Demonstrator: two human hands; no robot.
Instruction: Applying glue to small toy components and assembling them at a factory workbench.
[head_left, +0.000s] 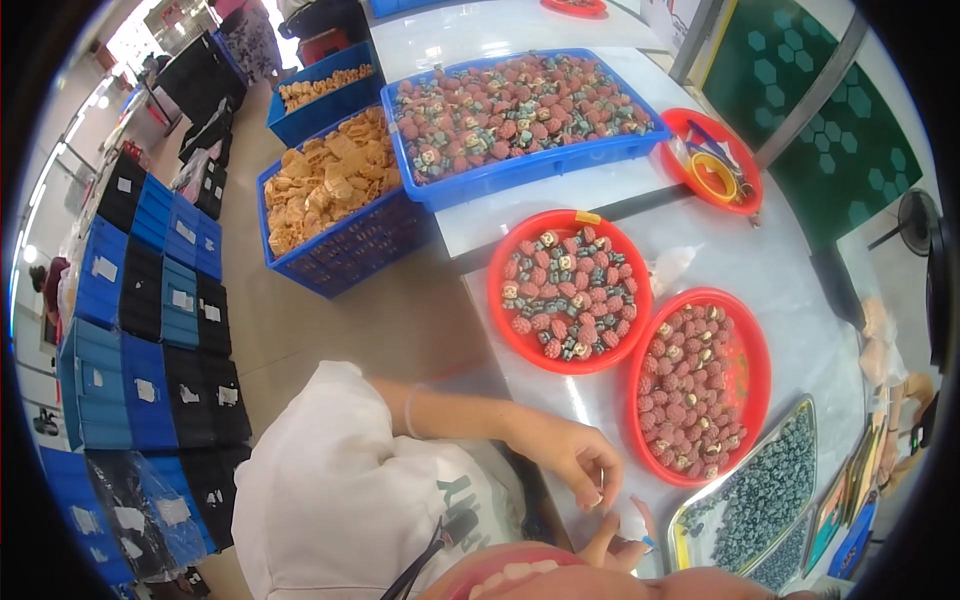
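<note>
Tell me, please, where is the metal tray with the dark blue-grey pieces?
In the head view, the metal tray lies at the lower right on the white table, just right of the nearer red round tray and beyond the right hand.

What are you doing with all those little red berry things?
A person sits at a white table, working with both hands at its edge. The left hand and right hand pinch something small between the fingertips; what it is cannot be told. Beside them stand two round red trays of small red and brown pieces, and a metal tray of dark grey-green ones. A blue crate further back holds more.
</note>
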